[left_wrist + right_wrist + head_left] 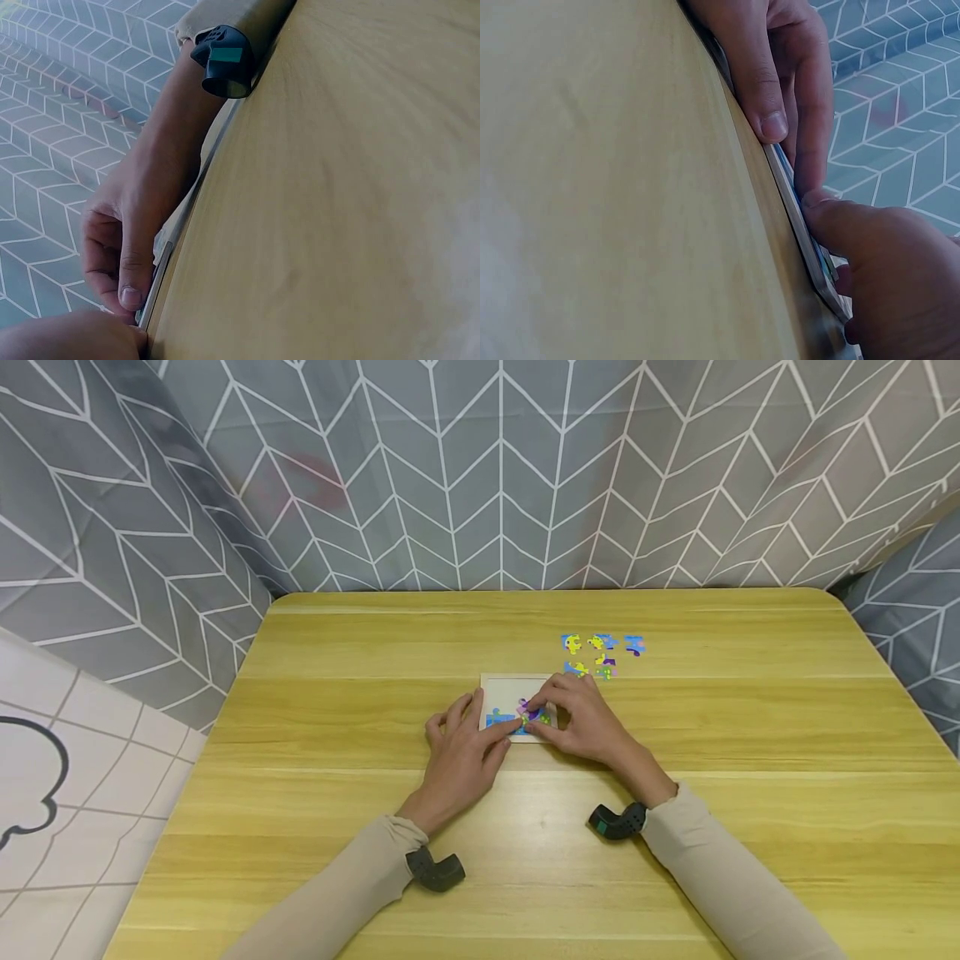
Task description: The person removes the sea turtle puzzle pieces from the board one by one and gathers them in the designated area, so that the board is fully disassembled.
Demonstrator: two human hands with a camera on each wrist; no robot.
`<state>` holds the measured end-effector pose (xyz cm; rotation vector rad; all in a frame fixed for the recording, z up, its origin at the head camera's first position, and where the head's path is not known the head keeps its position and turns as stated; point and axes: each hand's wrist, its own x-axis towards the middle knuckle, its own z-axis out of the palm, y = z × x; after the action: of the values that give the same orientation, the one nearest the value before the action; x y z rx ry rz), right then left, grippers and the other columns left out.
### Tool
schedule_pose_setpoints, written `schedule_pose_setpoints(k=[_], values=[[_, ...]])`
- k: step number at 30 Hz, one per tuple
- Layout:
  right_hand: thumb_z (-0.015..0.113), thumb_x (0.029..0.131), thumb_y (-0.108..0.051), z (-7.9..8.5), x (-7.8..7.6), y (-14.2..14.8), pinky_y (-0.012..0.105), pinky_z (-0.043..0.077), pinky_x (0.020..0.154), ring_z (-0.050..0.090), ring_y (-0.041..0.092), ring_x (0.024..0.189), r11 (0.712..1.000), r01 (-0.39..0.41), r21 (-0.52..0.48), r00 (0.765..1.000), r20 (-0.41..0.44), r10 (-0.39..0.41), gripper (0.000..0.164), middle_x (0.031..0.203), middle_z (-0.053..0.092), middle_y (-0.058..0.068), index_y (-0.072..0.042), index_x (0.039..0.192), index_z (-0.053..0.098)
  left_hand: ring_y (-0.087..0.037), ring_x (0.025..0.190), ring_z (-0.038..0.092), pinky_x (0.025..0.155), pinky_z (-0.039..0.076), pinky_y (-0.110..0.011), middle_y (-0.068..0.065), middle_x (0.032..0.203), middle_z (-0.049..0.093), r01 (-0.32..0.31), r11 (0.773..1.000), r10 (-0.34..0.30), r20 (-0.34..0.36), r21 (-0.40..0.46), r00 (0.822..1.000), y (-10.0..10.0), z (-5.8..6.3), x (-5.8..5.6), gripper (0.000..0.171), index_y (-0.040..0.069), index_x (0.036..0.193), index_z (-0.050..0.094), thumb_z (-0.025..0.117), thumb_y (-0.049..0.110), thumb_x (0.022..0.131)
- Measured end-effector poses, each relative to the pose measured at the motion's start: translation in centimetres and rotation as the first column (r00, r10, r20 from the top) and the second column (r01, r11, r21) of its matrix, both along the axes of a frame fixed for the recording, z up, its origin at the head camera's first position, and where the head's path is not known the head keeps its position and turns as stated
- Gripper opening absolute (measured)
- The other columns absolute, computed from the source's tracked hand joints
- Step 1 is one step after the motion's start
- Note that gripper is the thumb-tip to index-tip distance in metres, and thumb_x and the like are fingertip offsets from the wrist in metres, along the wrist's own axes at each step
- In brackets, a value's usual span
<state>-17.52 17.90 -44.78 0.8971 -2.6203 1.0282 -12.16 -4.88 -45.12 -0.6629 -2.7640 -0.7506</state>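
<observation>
Closest are two beige cloth sleeves (337, 889), and at each wrist sits a bent black plastic gadget (437, 870).

Next come the hands. The left hand (459, 758) has its fingers apart. Its pointing finger is straight and its tip touches the picture bits, while the others lie by the left edge of the flat, pale square puzzle tray (510, 687). The right hand (588, 718) has its thumb and pointing finger pinched on a small pink and purple puzzle piece (533, 714), low in the tray. The fingers hide a lot there, so I can't tell if that piece sits flat in its spot.

The puzzle looks less than half made. Some blue cardboard puzzle pieces (498, 721) lie together along the bottom left, and a blue and green bit (546, 717) shows at the bottom right. The top part of the tray is bare, so the upper rows look left to do.

Past the tray, at least five loose yellow, blue and purple pieces (634, 644) lie in two rows on the yellow wooden table (375, 635). Farthest back hangs a gray curtain with white zigzag lines (450, 485).
</observation>
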Motion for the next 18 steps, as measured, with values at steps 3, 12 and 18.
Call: schedule_pose_setpoints(k=[3, 12, 18], values=[[0.087, 0.081, -0.024, 0.12, 0.07, -0.05, 0.041, 0.030, 0.086, 0.056, 0.015, 0.087, 1.000, 0.006, 0.000, 1.000, -0.001, -0.006, 0.018, 0.095, 0.070, -0.003, -0.017, 0.095, 0.078, -0.040, 0.145, 0.038, 0.102, 0.023, -0.060, -0.028, 0.157, 0.041, 0.002, 1.000, -0.002, -0.007, 0.000, 1.000, 0.00, -0.08, -0.02, 0.028, 0.032, 0.128, 0.073, 0.061, 0.030, 0.102], [0.084, 0.082, -0.019, 0.23, 0.14, -0.13, 0.040, 0.032, 0.085, 0.055, 0.014, 0.081, 1.000, 0.024, 0.008, 1.000, 0.007, -0.024, 0.013, 0.095, 0.071, -0.003, -0.016, 0.093, 0.077, -0.041, 0.145, 0.038, 0.102, 0.023, -0.060, -0.028, 0.157, 0.041, 0.009, 1.000, -0.009, 0.000, 0.005, 1.000, 0.00, 0.05, 0.00, 0.028, 0.033, 0.128, 0.073, 0.061, 0.028, 0.102], [0.083, 0.084, -0.018, 0.62, 0.16, -0.11, 0.045, 0.034, 0.089, 0.059, 0.014, 0.084, 1.000, 0.017, -0.007, 0.999, 0.047, -0.017, 0.012, 0.096, 0.072, -0.003, -0.016, 0.095, 0.078, -0.040, 0.146, 0.037, 0.102, 0.023, -0.060, -0.027, 0.158, 0.040, 0.003, 1.000, -0.003, 0.011, 0.002, 1.000, -0.01, 0.04, -0.01, 0.030, 0.033, 0.130, 0.071, 0.060, 0.028, 0.103]])
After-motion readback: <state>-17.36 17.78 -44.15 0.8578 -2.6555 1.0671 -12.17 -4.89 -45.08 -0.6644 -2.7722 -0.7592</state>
